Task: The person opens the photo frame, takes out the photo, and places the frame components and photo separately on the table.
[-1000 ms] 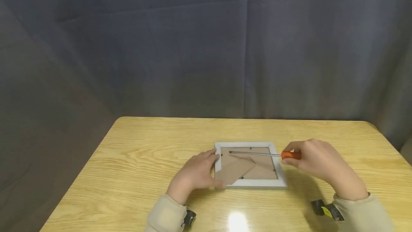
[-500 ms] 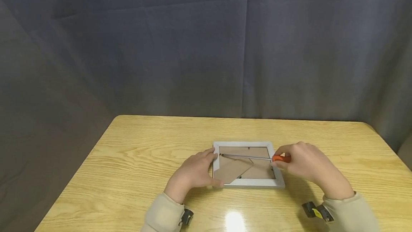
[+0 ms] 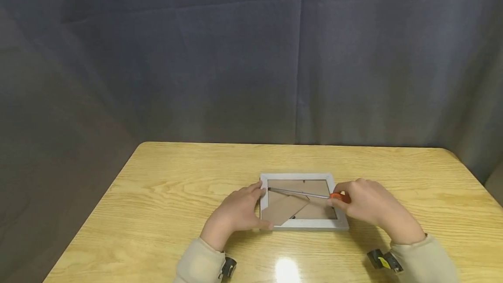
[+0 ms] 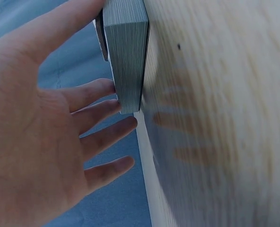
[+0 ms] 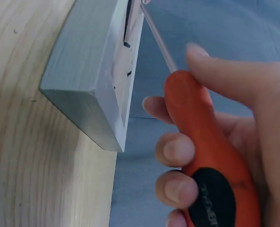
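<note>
A white picture frame lies face down on the table, its brown backing board and folded stand flap showing. My left hand rests against the frame's left side, thumb at the near left corner. In the left wrist view its fingers lie fairly straight along the frame's edge. My right hand grips the orange and black handle of a screwdriver. The shaft slants across the backing, with its tip at the small dark tab on the left inner edge. Whether tip and tab touch, I cannot tell.
More small dark tabs sit along the frame's inner edge, one at the far side. The wooden table reaches back to a dark grey curtain. Black straps circle both wrists.
The right hand has moved left and slightly down, bringing the screwdriver tip from over the backing to the left inner edge. The left hand has stayed on the frame.
</note>
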Available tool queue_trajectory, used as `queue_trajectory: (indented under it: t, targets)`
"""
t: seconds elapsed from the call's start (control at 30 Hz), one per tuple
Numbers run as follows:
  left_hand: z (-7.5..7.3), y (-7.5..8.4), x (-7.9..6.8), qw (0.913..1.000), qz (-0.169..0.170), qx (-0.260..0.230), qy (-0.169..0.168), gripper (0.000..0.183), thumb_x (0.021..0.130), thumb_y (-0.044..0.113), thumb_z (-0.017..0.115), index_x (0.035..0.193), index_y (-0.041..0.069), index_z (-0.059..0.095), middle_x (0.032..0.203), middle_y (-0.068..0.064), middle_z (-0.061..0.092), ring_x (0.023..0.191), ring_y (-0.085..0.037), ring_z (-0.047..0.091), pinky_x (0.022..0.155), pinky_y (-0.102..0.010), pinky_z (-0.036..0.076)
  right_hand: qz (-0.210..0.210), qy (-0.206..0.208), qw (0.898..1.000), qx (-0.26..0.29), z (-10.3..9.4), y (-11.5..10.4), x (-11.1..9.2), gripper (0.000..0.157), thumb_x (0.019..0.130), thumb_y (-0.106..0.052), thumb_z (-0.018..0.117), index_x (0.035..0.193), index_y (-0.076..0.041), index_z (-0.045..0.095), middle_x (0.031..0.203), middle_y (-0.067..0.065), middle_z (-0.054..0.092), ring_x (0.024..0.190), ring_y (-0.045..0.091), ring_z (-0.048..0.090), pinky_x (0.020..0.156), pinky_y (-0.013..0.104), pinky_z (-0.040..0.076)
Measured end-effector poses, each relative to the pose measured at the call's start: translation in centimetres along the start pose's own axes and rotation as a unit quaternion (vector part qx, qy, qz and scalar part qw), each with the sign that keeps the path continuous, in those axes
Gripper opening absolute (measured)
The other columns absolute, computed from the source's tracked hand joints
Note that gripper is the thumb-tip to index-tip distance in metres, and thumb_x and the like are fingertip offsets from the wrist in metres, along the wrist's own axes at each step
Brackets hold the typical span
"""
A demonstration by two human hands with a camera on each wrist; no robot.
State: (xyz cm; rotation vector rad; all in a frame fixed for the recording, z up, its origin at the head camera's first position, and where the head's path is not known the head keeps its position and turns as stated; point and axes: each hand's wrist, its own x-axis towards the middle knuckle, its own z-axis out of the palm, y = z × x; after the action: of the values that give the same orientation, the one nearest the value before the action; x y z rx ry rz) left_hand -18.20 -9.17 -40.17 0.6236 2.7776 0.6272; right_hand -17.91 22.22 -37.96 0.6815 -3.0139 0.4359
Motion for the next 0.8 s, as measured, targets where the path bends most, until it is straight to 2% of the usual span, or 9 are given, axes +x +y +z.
queue_trajectory:
  t: [0.13, 0.3, 0.57, 0.7, 0.8]
  targets:
    - [-0.1, 0.1, -0.2, 1.0000, -0.005, -0.002, 0.004, 0.093, 0.073, 0.047, 0.085, 0.146, 0.005, 0.047, 0.159, -0.011, 0.032, 0.142, -0.036, 0.034, 0.115, -0.055, 0.027, -0.004, -0.006, 1.000, -0.012, 0.3, -0.1, 0.0, 0.032, 0.082, -0.049, 0.077, 0.074, -0.025, 0.057, 0.056, -0.013, 0.036, 0.050, 0.004, 0.033, 0.047, 0.025, 0.025]
    - [-0.1, 0.2, -0.4, 1.0000, -0.004, -0.003, 0.002, 0.091, 0.073, 0.046, 0.085, 0.146, 0.005, 0.048, 0.159, -0.011, 0.032, 0.142, -0.035, 0.034, 0.114, -0.054, 0.028, -0.029, 0.002, 0.999, -0.039, 0.2, -0.1, 0.0, 0.032, 0.081, -0.048, 0.078, 0.073, -0.026, 0.056, 0.056, -0.013, 0.036, 0.051, 0.004, 0.032, 0.047, 0.025, 0.026]
    - [0.0, 0.6, -0.4, 1.0000, -0.004, 0.001, 0.006, 0.092, 0.072, 0.046, 0.086, 0.145, 0.005, 0.048, 0.158, -0.011, 0.033, 0.142, -0.035, 0.035, 0.114, -0.054, 0.029, -0.085, 0.008, 0.992, -0.089, -2.0, 0.2, 1.3, 0.042, 0.080, -0.040, 0.081, 0.064, -0.027, 0.044, 0.057, -0.014, 0.025, 0.051, 0.004, 0.028, 0.048, 0.024, 0.024]
    - [0.1, 0.7, -0.2, 1.0000, -0.004, 0.000, 0.004, 0.091, 0.073, 0.046, 0.086, 0.145, 0.005, 0.049, 0.158, -0.010, 0.033, 0.141, -0.035, 0.035, 0.114, -0.054, 0.029, -0.108, -0.011, 0.990, -0.089, -3.3, 0.4, 2.4, 0.042, 0.080, -0.039, 0.081, 0.063, -0.028, 0.044, 0.058, -0.015, 0.026, 0.052, 0.003, 0.029, 0.050, 0.025, 0.026]
    - [0.2, 0.8, -0.1, 1.0000, -0.005, -0.003, 0.002, 0.090, 0.073, 0.046, 0.086, 0.144, 0.005, 0.050, 0.158, -0.010, 0.033, 0.141, -0.034, 0.036, 0.114, -0.053, 0.029, -0.113, -0.036, 0.990, -0.079, -4.1, 0.6, 3.3, 0.036, 0.079, -0.041, 0.081, 0.064, -0.028, 0.052, 0.058, -0.016, 0.032, 0.054, 0.004, 0.033, 0.051, 0.025, 0.028]
